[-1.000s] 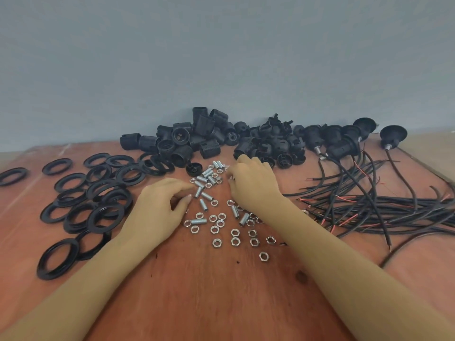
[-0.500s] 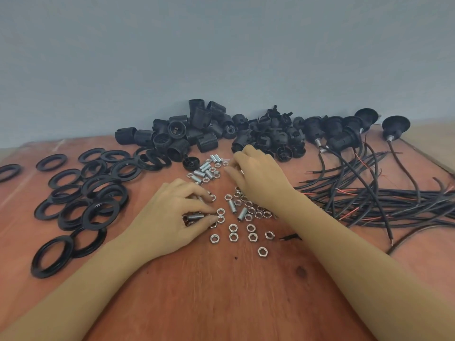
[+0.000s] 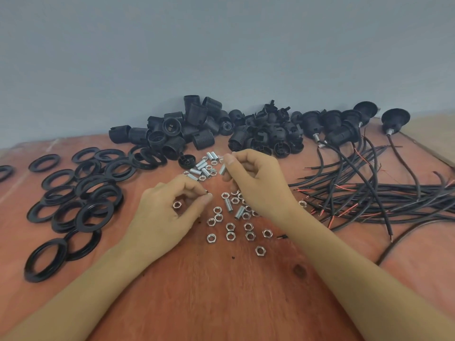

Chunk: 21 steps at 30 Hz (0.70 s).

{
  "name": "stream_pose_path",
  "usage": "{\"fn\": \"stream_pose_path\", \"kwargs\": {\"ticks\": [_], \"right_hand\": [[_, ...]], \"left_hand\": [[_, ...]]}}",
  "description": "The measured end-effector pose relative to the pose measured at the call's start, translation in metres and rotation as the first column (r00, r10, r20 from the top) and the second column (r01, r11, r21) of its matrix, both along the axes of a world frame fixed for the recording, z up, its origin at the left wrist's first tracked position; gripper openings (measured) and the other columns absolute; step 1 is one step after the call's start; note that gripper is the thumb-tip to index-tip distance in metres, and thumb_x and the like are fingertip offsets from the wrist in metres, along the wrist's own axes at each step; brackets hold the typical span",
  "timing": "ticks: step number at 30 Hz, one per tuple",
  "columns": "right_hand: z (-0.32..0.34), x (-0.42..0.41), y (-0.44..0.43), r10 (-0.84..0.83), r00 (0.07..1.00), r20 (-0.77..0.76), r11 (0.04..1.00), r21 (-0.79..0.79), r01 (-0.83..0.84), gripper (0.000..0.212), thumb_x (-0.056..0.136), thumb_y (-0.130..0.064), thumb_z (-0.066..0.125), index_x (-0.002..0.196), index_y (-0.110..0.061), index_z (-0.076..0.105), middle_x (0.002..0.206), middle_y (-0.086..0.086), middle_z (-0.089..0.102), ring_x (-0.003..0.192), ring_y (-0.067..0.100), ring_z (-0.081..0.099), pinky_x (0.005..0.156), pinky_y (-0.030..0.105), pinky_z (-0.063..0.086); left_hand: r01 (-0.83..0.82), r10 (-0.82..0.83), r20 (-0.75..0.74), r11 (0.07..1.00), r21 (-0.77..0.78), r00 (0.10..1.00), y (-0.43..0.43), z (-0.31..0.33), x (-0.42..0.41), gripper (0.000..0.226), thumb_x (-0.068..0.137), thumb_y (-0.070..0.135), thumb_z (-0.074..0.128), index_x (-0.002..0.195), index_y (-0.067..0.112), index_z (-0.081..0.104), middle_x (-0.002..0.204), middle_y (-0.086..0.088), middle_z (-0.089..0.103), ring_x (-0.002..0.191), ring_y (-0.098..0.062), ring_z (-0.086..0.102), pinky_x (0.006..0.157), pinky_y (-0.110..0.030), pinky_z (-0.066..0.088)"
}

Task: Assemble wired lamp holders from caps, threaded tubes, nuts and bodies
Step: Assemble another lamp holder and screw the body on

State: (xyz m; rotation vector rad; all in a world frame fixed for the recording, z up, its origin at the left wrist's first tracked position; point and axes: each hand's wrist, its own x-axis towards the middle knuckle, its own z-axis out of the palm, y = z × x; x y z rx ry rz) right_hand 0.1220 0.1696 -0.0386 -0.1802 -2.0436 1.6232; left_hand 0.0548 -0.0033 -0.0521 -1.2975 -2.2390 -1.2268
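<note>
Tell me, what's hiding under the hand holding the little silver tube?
Silver nuts and a loose threaded tube peek out from under the right hand on the table. Whatever lies beneath the palm is covered.

Reddish-brown plywood tabletop [image 3: 221, 303], grain running toward the viewer. One dark oval knot [image 3: 299, 269] sat in the wood, right of centre. Flat black plastic rings [image 3: 96, 205] lay scattered and overlapping across the left part of the board, with one apart at the far left edge. Plain grey-blue wall [image 3: 221, 45] stood behind the far edge. Pale beige surface [image 3: 433, 136] adjoined the board at far right.
</note>
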Motion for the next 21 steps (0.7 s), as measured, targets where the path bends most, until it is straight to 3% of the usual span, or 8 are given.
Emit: {"fn": "stream_pose_path", "kwargs": {"ticks": [5,7,10,12,14,16,18,21], "right_hand": [[-0.004,0.01,0.0,-0.033,0.999,-0.021,0.999,0.005,0.033,0.01,0.096,-0.021,0.061,0.089,-0.017,0.067,0.069,-0.008,0.068,0.06,-0.003,0.061,0.06,0.018,0.05],[-0.003,0.01,0.001,-0.057,0.998,-0.026,0.998,0.005,0.057,0.01,0.096,-0.022,0.061,0.089,-0.019,0.066,0.069,-0.007,0.069,0.058,-0.001,0.06,0.059,0.018,0.049],[-0.002,0.011,0.003,-0.084,0.996,-0.041,0.996,-0.003,0.084,0.01,0.096,-0.022,0.061,0.088,-0.023,0.066,0.072,-0.005,0.07,0.067,0.018,0.066,0.062,0.028,0.054],[-0.002,0.012,0.004,-0.089,0.995,-0.053,0.996,-0.007,0.089,0.012,0.096,-0.021,0.061,0.087,-0.025,0.065,0.072,-0.003,0.071,0.068,0.02,0.067,0.062,0.028,0.055],[-0.002,0.013,0.004,-0.092,0.994,-0.06,0.996,-0.008,0.092,0.012,0.096,-0.019,0.061,0.087,-0.026,0.065,0.073,-0.003,0.071,0.063,0.013,0.064,0.061,0.025,0.054],[-0.002,0.013,0.004,-0.097,0.994,-0.055,0.995,-0.003,0.096,0.012,0.096,-0.019,0.061,0.087,-0.025,0.066,0.074,-0.001,0.071,0.067,0.021,0.065,0.062,0.029,0.055],[-0.004,0.013,0.004,-0.098,0.994,-0.047,0.995,-0.005,0.098,0.012,0.096,-0.019,0.061,0.086,-0.024,0.066,0.075,0.0,0.071,0.073,0.028,0.066,0.064,0.032,0.055],[-0.006,0.012,0.004,-0.091,0.995,-0.05,0.996,-0.026,0.089,0.012,0.095,-0.019,0.062,0.085,-0.022,0.067,0.074,-0.002,0.071,0.068,0.019,0.065,0.063,0.026,0.054]], "left_hand": [[-0.014,0.015,-0.006,0.997,0.071,1.0,0.003,0.003,0.002,0.015,0.082,0.036,0.067,0.083,0.021,0.067,0.067,0.015,0.063,0.066,-0.003,0.062,0.069,-0.015,0.047],[-0.025,0.029,-0.043,0.997,0.078,0.999,0.004,0.002,0.0,0.01,0.081,0.028,0.072,0.087,0.021,0.069,0.071,0.02,0.062,0.066,-0.003,0.062,0.072,-0.016,0.047],[-0.017,0.026,-0.097,0.995,0.096,0.995,0.006,0.0,-0.003,0.022,0.08,0.018,0.073,0.103,0.02,0.072,0.084,0.016,0.064,0.07,-0.004,0.061,0.075,-0.02,0.048],[0.003,0.009,-0.113,0.994,0.109,0.994,0.006,0.0,-0.005,0.027,0.081,0.015,0.073,0.108,0.019,0.072,0.094,0.013,0.065,0.071,-0.005,0.061,0.076,-0.018,0.048],[0.011,0.002,-0.111,0.993,0.117,0.994,0.005,-0.001,-0.007,0.024,0.082,0.018,0.074,0.106,0.018,0.073,0.096,0.012,0.066,0.072,-0.006,0.061,0.075,-0.024,0.05],[0.005,0.008,-0.106,0.993,0.122,0.994,0.005,-0.001,-0.009,0.02,0.081,0.023,0.074,0.101,0.017,0.075,0.094,0.011,0.064,0.073,-0.006,0.06,0.074,-0.027,0.05],[0.008,0.007,-0.114,0.992,0.13,0.993,0.004,-0.001,-0.01,0.019,0.081,0.026,0.074,0.099,0.018,0.075,0.091,0.009,0.061,0.075,-0.004,0.057,0.073,-0.02,0.047],[0.016,0.0,-0.116,0.99,0.144,0.993,0.004,-0.003,-0.011,0.019,0.082,0.026,0.073,0.1,0.02,0.073,0.088,0.008,0.057,0.075,-0.004,0.054,0.072,-0.013,0.042]]}}
